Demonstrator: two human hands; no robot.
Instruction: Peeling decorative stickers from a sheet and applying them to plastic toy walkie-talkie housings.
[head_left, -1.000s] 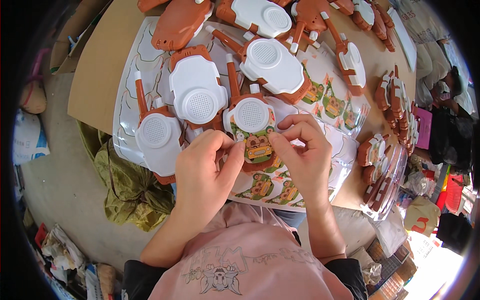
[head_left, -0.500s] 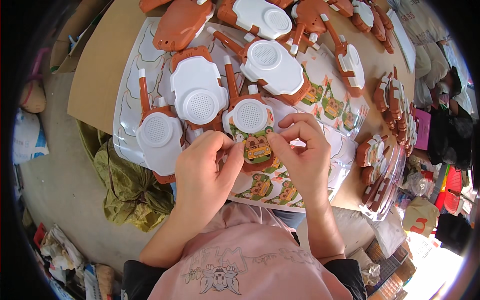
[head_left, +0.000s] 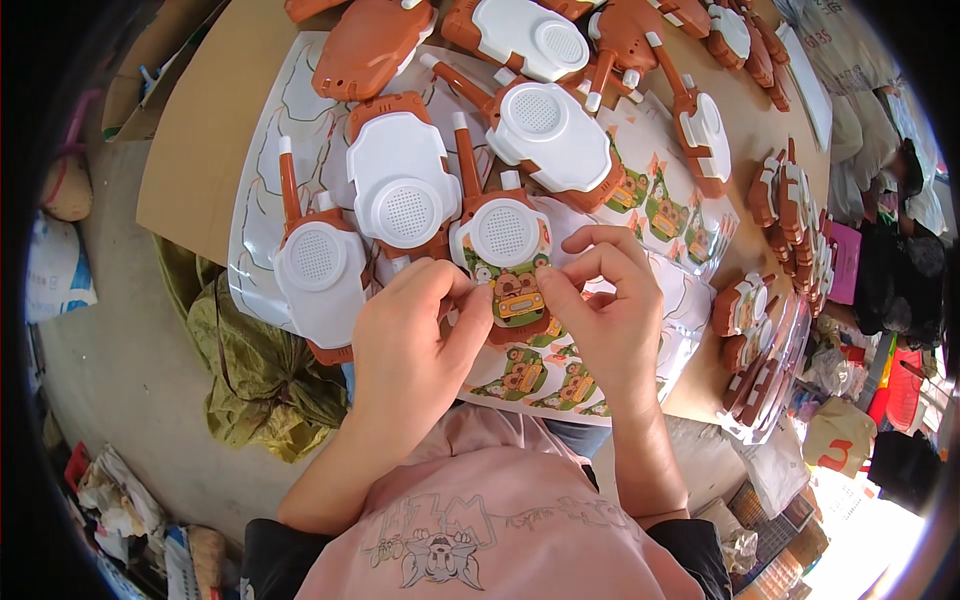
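Observation:
In front of me lies a brown and white toy walkie-talkie [head_left: 503,230] with a round speaker grille and a brown antenna. A green sticker with cartoon animals in a yellow car [head_left: 517,296] covers the face below its grille. My left hand [head_left: 415,325] pinches the sticker's left edge, thumb against the toy's side. The fingers of my right hand [head_left: 605,300] are curled, its thumb and index at the sticker's right edge. Sheets of the same stickers [head_left: 525,372] lie partly under the toy. Plain white-faced walkie-talkies [head_left: 318,262] lie to the left and behind [head_left: 401,180].
More walkie-talkies [head_left: 560,135] spread across the far table. Stacks of them [head_left: 790,210] stand at the right, some in a clear plastic tray [head_left: 770,385]. A crumpled olive sack [head_left: 260,365] hangs at the table's left edge. Bags and boxes crowd the floor at both sides.
Both hands stay at the sticker's edges, nearly still. The toys and table have shifted very slightly to the right in view.

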